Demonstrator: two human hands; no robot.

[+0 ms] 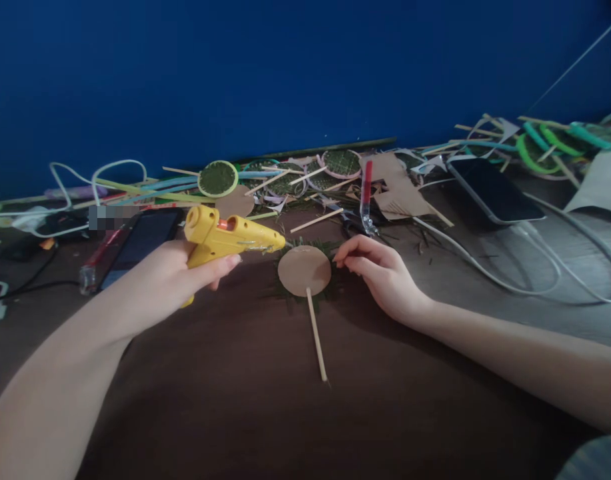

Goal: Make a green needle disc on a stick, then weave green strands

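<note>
A yellow hot glue gun [230,235] is gripped in my left hand [185,270], its nozzle pointing right to the top left edge of a round cardboard disc [304,270]. Dark green needle-like sprigs [280,287] stick out around the disc from beneath. From the disc's lower edge a thin wooden stick [316,337] runs toward me across the table. At the disc's right edge, my right hand [375,273] has its fingertips pinched together by the green fringe; what lies between them is too small to make out.
Behind the disc lies a heap of wooden sticks [315,220], cut cardboard [392,187] and woven green discs [218,179]. A phone [495,190] with a white cable [485,283] is at right; another dark phone [142,243] lies left. A blue wall [305,73] closes the back.
</note>
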